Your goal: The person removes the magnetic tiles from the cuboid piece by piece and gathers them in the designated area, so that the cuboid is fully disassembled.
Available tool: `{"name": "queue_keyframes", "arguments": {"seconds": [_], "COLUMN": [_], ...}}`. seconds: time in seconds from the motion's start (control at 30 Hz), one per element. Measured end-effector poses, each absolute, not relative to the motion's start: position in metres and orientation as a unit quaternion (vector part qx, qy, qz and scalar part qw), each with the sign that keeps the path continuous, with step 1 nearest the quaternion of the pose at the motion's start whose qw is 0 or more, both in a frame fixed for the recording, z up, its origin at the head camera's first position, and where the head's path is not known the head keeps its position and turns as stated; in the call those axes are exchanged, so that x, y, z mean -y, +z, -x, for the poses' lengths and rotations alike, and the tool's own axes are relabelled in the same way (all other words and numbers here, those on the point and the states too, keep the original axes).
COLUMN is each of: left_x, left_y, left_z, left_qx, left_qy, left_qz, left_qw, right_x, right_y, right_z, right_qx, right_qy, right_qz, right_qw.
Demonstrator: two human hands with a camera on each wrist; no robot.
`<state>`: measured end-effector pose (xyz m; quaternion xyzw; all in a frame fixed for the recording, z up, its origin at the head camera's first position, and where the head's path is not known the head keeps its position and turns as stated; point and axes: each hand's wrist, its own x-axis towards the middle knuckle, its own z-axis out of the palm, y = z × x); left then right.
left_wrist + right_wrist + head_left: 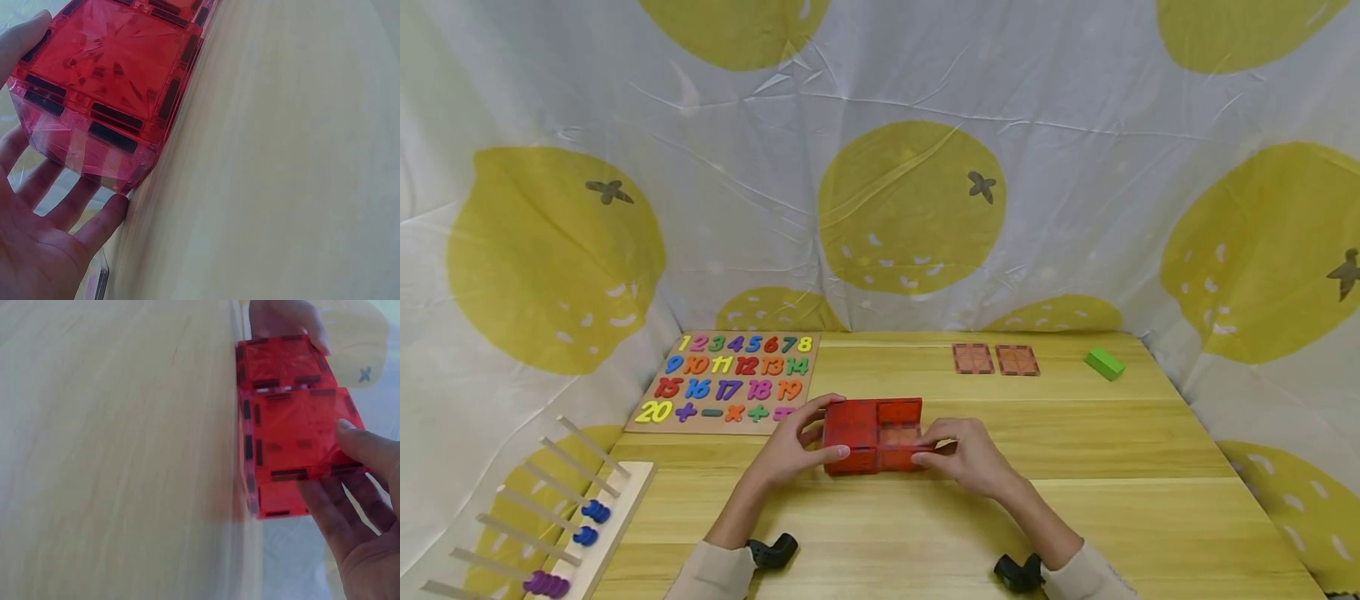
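A low structure of translucent red magnetic tiles (852, 423) rests on the table in the head view. Its left part is roofed by a tile; its right part is open on top, with a tile standing at the back. My left hand (788, 442) grips the left end, thumb at the near side and fingers round the far side. In the right wrist view, my right hand (369, 531) pinches a square red magnetic tile (303, 434), thumb on top and fingers beneath. That tile lies over the right part, seen nearly edge-on from the head.
Two square tiles (973, 358) lie flat at the back, with a green block (1105, 363) farther right. A number board (722, 379) lies at back left. A wooden peg stand (617, 521) with blue and purple rings is at front left. A lemon-patterned curtain (1060, 208) hangs behind.
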<state>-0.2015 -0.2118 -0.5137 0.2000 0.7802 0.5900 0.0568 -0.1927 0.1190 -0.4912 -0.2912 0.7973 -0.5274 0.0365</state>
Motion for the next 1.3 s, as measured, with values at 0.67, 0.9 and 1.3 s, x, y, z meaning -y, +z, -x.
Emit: {"name": "queue_keyframes", "arguments": {"seconds": [0.67,0.9,1.3], "left_x": [0.213,0.213,0.213], "left_y": [-0.513,-0.514,-0.518], "left_z": [0.201,0.201,0.202], "left_qx": [-0.783,-0.782,-0.778], "left_qy": [0.589,0.59,0.594], "left_qz": [-0.191,-0.191,-0.195], "left_qw": [0.059,0.06,0.068], "right_x": [-0.205,-0.238,-0.296], "right_y": [-0.476,-0.479,-0.486], "right_z": [0.215,0.223,0.234], "right_qx": [-0.834,-0.857,-0.889], "right_qy": [-0.532,-0.498,-0.427], "right_qz": [0.132,0.086,0.019], "right_qw": [-0.06,-0.099,-0.163]}}
